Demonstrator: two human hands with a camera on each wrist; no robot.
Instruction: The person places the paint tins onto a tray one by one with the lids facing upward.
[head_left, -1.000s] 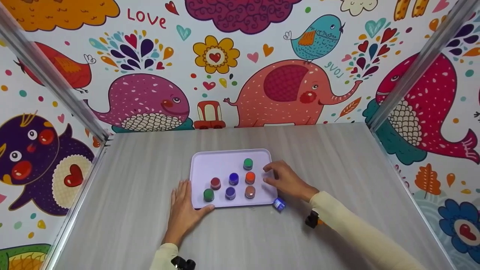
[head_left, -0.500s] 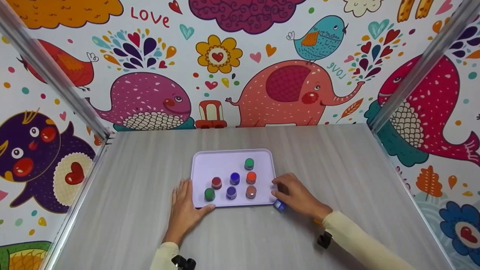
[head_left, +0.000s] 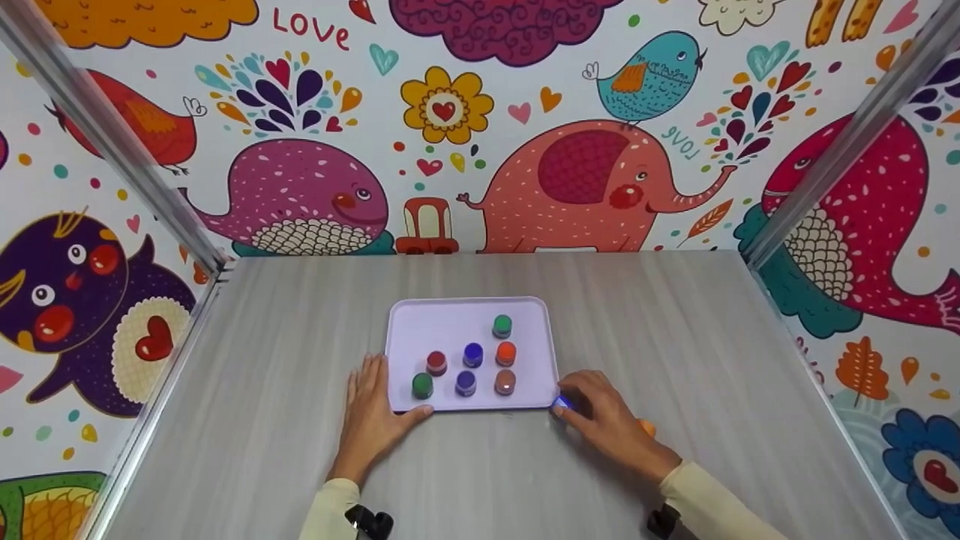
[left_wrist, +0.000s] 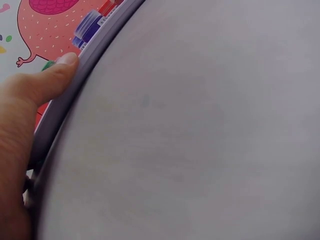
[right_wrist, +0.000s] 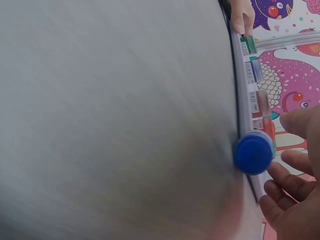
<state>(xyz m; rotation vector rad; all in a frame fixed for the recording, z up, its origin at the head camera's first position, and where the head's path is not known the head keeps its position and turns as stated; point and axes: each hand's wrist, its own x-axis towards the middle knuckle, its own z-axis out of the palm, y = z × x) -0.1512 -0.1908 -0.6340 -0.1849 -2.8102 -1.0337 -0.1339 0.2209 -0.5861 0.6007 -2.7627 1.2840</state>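
A pale lilac tray (head_left: 431,319) lies on the table, holding several small paint jars, among them a green one (head_left: 502,325), an orange one (head_left: 506,353) and a dark red one (head_left: 436,363). My left hand (head_left: 373,420) rests against the tray's left side, its thumb along the front edge. Just outside the front right corner is a blue-lidded jar (right_wrist: 253,154). My right hand (head_left: 611,420) is at this jar, thumb and fingers spread and slightly bent around its near side. In the right wrist view the fingertips come close to the lid; no firm grip shows.
Something orange (head_left: 646,427) is partly hidden behind my right hand. The grey wood-look table (head_left: 315,315) stretches around the tray. Patterned walls (head_left: 300,187) and metal posts (head_left: 825,142) bound it at the back and sides.
My right hand has moved from over the tray's right edge toward the front right, down to the blue jar, now partly covering it. The left hand stays at the tray.
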